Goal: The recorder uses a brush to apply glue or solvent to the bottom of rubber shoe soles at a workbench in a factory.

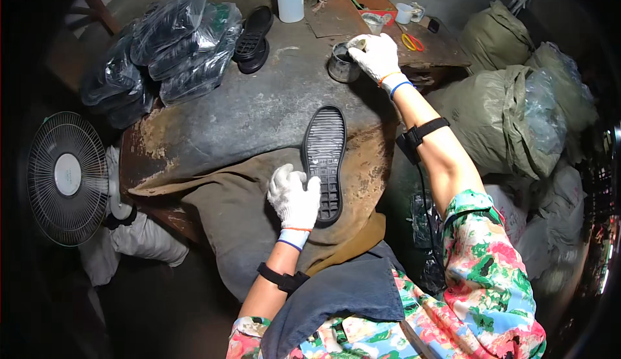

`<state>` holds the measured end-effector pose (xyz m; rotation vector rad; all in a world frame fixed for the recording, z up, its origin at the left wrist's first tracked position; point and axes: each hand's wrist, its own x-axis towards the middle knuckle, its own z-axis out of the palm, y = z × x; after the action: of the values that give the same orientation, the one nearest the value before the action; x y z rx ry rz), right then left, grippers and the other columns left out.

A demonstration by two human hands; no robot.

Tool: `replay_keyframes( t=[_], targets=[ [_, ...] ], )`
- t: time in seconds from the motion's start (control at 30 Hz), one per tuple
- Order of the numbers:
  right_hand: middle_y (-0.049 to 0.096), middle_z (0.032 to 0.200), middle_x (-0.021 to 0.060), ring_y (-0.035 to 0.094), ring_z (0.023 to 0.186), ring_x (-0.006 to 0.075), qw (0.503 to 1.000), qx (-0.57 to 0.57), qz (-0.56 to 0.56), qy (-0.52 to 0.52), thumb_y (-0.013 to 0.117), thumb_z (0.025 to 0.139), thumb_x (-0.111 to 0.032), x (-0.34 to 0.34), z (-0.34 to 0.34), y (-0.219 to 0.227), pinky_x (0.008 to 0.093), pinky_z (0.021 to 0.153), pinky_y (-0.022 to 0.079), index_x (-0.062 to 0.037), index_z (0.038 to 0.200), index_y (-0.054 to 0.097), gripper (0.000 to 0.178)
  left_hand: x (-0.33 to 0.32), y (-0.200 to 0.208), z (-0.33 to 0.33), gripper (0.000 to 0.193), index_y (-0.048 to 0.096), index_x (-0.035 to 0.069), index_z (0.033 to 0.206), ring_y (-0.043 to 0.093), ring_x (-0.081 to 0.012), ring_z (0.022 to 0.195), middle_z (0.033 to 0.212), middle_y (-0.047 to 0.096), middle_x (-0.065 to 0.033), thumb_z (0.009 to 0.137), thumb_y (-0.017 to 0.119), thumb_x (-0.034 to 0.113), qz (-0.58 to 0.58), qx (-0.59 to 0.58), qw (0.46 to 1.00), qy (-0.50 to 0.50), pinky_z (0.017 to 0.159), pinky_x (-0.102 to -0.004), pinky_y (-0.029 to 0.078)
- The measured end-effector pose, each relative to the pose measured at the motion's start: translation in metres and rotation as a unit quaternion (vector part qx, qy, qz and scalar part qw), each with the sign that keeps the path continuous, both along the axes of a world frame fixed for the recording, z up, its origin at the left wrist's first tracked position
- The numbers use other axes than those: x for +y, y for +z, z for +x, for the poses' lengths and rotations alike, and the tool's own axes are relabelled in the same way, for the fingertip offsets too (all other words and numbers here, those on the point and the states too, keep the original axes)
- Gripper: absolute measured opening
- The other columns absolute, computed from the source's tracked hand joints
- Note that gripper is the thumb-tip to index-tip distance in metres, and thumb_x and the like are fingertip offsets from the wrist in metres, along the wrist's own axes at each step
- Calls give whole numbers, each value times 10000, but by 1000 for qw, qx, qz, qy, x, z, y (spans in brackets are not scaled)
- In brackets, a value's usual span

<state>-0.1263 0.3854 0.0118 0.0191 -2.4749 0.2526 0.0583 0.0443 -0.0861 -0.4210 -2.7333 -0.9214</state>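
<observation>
A black shoe sole (325, 140) lies with its ridged and gridded face up, over the cloth-draped near part of the table. My left hand (294, 200), in a white knit glove, grips its near left edge, with the thumb on the grid. Farther off to the right, my gloved right hand (376, 56) is closed at the rim of a small dark pot (343, 68). Its fingers pinch a short tan piece (359, 45), mostly hidden by the glove, so its kind cannot be made out.
Plastic-wrapped dark bundles (174, 45) are piled at the back left, beside more black soles (253, 34). A bottle (290, 0) of pale liquid stands behind. Scissors (412, 43) and a red box (381, 4) lie back right. Sacks (491, 116) crowd the right; a fan (66, 173) stands left.
</observation>
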Motion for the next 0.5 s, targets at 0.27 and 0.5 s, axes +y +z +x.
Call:
replay_keyframes(
  t=[0.27,0.5],
  targets=[
    [770,946,128,730,921,285,986,12,-162,-45,581,982,-357,26,-12,-26,401,841,537,-175,978,790,278,-55,37,-36,332,605,-7,1228,677,-152,855,1041,712,-69,918,708,49,466,-279,840,-4,779,-304,576],
    [765,1156,128,721,1066,255,986,153,-57,21,558,1013,-209,36,-6,-31,344,953,539,-58,1107,781,286,-91,73,-45,602,507,-19,1465,705,-379,1137,1338,655,-239,953,669,254,691,-437,556,-150,889,-574,620]
  ],
)
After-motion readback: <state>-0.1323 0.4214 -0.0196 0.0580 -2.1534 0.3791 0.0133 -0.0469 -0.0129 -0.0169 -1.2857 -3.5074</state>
